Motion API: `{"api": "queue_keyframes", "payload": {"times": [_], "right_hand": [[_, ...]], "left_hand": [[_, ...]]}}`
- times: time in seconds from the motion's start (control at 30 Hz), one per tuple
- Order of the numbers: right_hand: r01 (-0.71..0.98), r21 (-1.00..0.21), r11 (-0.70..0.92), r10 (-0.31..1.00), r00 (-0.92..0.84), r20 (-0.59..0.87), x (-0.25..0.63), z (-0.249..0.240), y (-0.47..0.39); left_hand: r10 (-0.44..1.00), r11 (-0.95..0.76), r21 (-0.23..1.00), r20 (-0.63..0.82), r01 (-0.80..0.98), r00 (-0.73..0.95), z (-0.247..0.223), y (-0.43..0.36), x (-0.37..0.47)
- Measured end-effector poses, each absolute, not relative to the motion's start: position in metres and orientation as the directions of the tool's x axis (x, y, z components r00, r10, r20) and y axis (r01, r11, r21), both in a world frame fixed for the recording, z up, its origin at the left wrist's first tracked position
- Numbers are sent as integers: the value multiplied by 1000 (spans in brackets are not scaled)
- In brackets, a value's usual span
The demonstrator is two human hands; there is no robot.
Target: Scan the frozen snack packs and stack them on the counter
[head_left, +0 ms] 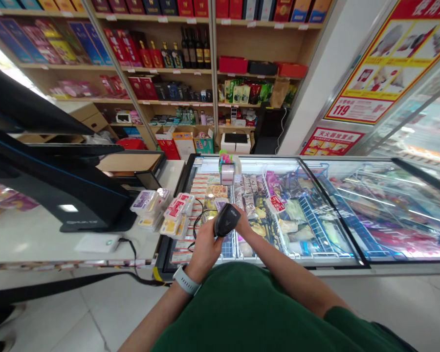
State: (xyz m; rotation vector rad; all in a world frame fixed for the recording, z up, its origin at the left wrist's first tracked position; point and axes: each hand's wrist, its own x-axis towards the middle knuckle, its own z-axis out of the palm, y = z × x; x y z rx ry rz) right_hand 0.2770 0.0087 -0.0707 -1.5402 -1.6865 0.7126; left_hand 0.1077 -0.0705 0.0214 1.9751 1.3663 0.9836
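At the freezer (315, 268), you hold a black scanner (227, 221) over the left part of its top, your left hand (206, 243) closed around it; your right hand (243, 222) meets it from the other side, its fingers hidden, so whether they grip cannot be told. A cord (194, 227) loops over the freezer's left end, beside stacked packs (175, 215) there. A sharp pull could snag that loop and tip the stack; a loosened left grip could drop the scanner onto the freezer.
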Motion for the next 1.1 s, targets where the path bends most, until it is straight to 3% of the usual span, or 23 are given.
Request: {"api": "queue_keyframes", "payload": {"times": [0.2,0.4,1.1], "right_hand": [[498,-866,-44,982,181,54,301,-64,3],[394,-916,-70,960,276,45,320,-60,2],[374,-915,-153,912,409,14,341,-51,-12]], "left_hand": [[946,-325,762,258,560,198,25,-69,111],[948,-318,730,260,604,185,27,-61,109],[954,-295,731,194,616,227,21,-57,112]]}}
